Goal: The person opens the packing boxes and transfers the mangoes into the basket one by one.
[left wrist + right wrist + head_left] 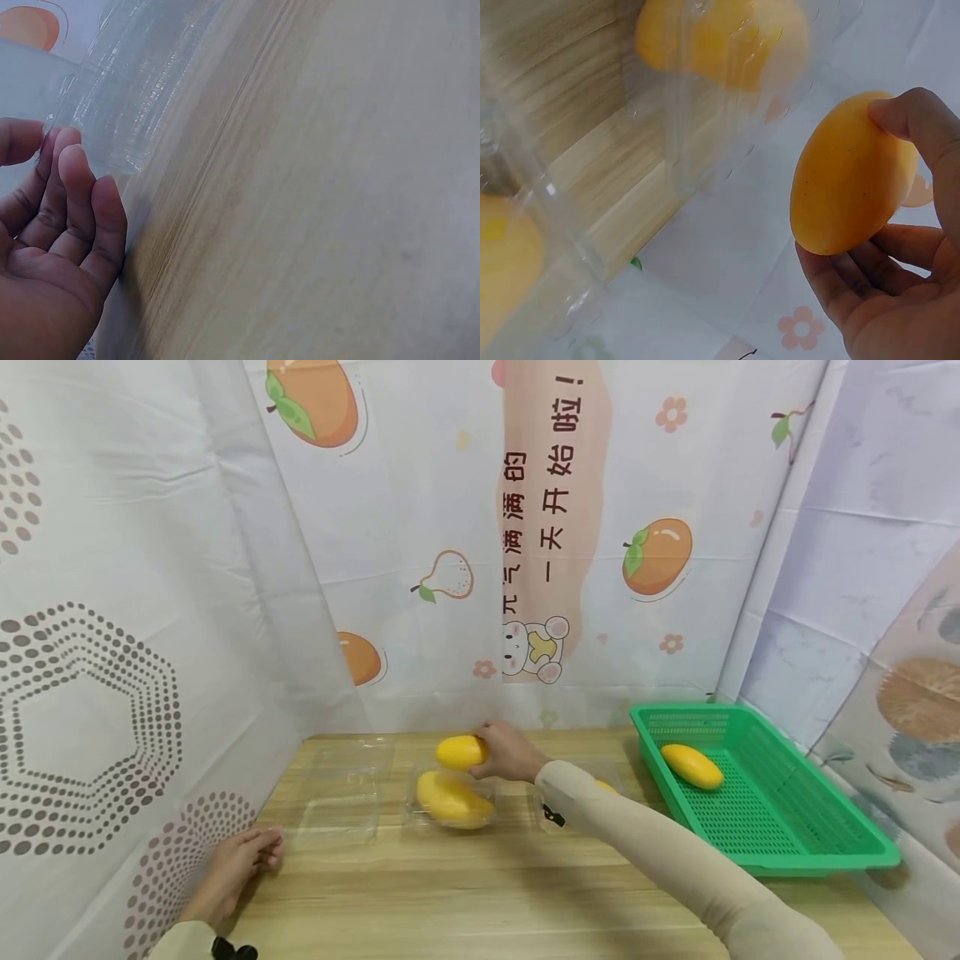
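Observation:
A yellow mango (459,752) is gripped between the thumb and fingers of my right hand (512,752). It is held up above a clear plastic box (411,814) in which more yellow mangoes (450,800) lie. In the right wrist view the held mango (851,176) shows small dark specks and is apart from the box. My left hand (238,868) is at the table's left side with loosely curled fingers and nothing in them. Close by it stands another clear plastic box (339,817); whether the fingertips touch it is hard to tell.
A green basket (825,806) at the right has one mango (692,766) in it. Behind my right sleeve another clear box (551,818) is partly hidden, with some yellow fruit (606,787) showing. Printed cloth (420,510) walls the wooden table (390,893) at the back and sides.

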A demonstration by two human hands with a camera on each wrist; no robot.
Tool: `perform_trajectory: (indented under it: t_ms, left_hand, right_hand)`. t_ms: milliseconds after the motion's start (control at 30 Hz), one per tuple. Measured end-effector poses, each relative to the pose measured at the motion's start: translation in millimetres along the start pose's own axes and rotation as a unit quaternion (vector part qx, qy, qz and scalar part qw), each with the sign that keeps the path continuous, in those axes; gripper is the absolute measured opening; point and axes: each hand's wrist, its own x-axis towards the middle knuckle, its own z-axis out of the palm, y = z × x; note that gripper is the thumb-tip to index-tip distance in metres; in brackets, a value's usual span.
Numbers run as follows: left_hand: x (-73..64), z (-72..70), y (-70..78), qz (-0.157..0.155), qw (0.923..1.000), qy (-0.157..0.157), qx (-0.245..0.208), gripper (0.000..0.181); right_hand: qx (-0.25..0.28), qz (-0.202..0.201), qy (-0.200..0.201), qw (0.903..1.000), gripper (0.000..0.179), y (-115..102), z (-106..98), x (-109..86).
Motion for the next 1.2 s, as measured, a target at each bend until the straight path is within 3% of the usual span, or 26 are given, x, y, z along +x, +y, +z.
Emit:
perform_trajectory:
  t_ms: [400,733,1200]
  left_hand:
    - [2.1,1.8,0.9,-0.002,1.0,0.0,-0.001,0.03]
    - [-0.9,1.4,1.0,0.0,1.0,0.005,0.003,0.029]
    - [-4.7,-0.8,-0.1,-0.001,1.0,0.0,-0.003,0.028]
  right_hand:
    - [0.003,0.007,0.03,0.9995,0.051,22,-22,-17.7]
    - [0.014,0.02,0.016,0.9996,0.049,37,-34,-35.7]
    - [0.021,0.039,0.036,0.9984,0.046,61,-44,-60.5]
